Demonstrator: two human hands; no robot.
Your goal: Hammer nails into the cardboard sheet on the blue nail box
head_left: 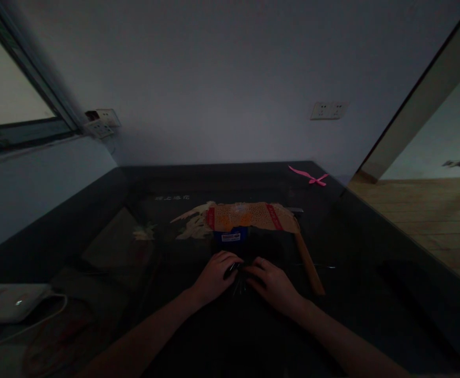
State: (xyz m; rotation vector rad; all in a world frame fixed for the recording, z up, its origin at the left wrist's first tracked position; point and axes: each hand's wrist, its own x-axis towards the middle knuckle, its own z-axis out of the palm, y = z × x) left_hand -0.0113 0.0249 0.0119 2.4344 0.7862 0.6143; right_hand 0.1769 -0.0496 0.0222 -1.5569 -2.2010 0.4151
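The light is dim. My left hand (219, 273) is closed at the fingertips around a thin shiny metal piece (233, 266). Facing it, my right hand (270, 283) bends its fingers toward the same spot; whether they grip anything is too dark to tell. More slender, shiny pieces (239, 286) show faintly between the hands on the dark tabletop. Just beyond stands a blue box (230, 238) with a white label. Behind the box lies a tan, dotted sheet (249, 212) with red bands. A wooden handle (309, 262) slants out from its right end; its head is hidden.
Pale crumpled material (196, 223) adjoins the sheet's left end. A pink ribbon (312, 178) lies near the back right corner. At left sits a white device (13, 303) with a cable. One thin rod (326, 266) lies right of the handle. Wall sockets (328, 111) are behind.
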